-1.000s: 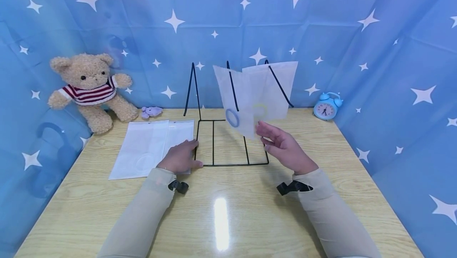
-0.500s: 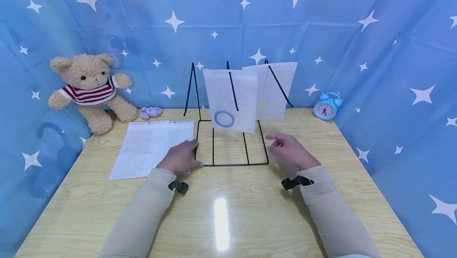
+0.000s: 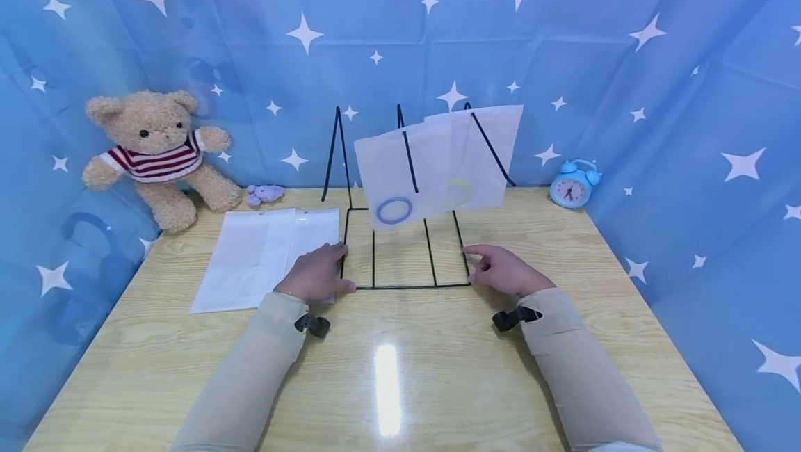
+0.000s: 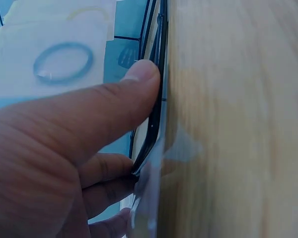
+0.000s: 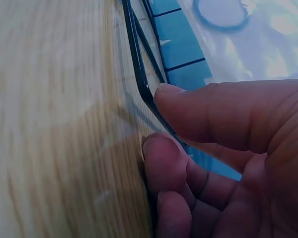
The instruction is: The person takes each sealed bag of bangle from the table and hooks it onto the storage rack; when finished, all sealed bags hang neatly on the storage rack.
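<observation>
A black wire display rack point(image 3: 400, 288) with three upright hooks stands on the table. My left hand point(image 3: 316, 272) grips its front left base corner, thumb on the front wire. At the front right corner, my right hand point(image 3: 505, 270) holds the base wire with its thumb and forefinger; the other fingers are curled. From the middle hook hangs a frosted plastic bag point(image 3: 391, 167) with a blue ring point(image 3: 394, 211) inside, tilted. Another frosted bag point(image 3: 484, 153) with a yellow ring point(image 3: 458, 192) hangs from the right hook, partly covered by the first. The left hook point(image 3: 338, 153) is bare.
Two more white frosted bags point(image 3: 250, 254) lie overlapped on the table, left of the rack, one partly under my left hand. A teddy bear point(image 3: 153, 153), a small purple toy point(image 3: 264, 194) and a blue alarm clock point(image 3: 571, 188) stand at the back, before a starry blue curtain point(image 3: 250, 21).
My right hand has moved off the blue-ring bag, down and right, onto the rack's corner. That bag has swung to face forward and now tilts. My left hand has stayed put.
</observation>
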### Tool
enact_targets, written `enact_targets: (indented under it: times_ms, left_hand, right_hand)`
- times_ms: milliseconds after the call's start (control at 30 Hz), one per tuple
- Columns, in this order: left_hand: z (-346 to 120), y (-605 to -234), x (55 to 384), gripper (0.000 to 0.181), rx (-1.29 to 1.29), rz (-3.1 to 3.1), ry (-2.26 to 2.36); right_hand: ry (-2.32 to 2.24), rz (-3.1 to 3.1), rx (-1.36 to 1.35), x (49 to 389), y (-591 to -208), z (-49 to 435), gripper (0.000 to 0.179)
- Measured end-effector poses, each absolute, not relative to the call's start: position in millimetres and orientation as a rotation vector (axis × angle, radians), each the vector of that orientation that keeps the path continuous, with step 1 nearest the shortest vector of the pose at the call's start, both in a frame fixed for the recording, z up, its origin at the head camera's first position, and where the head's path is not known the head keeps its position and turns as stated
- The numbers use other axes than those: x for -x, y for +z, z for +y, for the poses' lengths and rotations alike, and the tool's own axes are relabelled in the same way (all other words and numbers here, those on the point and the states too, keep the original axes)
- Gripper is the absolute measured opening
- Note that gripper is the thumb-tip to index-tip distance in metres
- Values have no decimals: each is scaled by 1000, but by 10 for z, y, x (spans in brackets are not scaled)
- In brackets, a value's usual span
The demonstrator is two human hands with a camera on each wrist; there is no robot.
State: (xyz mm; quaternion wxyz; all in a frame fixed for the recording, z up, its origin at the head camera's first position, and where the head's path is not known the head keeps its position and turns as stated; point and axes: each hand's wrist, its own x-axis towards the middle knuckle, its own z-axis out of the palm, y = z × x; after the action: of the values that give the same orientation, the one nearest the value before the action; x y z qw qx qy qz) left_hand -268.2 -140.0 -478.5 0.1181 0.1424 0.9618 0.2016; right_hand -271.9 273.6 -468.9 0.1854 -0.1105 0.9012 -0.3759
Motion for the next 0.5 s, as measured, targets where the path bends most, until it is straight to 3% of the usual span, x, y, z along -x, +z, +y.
enact_targets:
  times_ms: [300,500]
  left_hand:
    - [-1765,-4551,2703,74,-263,2847,920]
    - [-2388,-4361,2689,83,17,2780,936]
  right_hand:
    - [-1054,2518,312,2740,-4690,2753,70]
    - [-1051,2514,309,2755,-4698,2770,71]
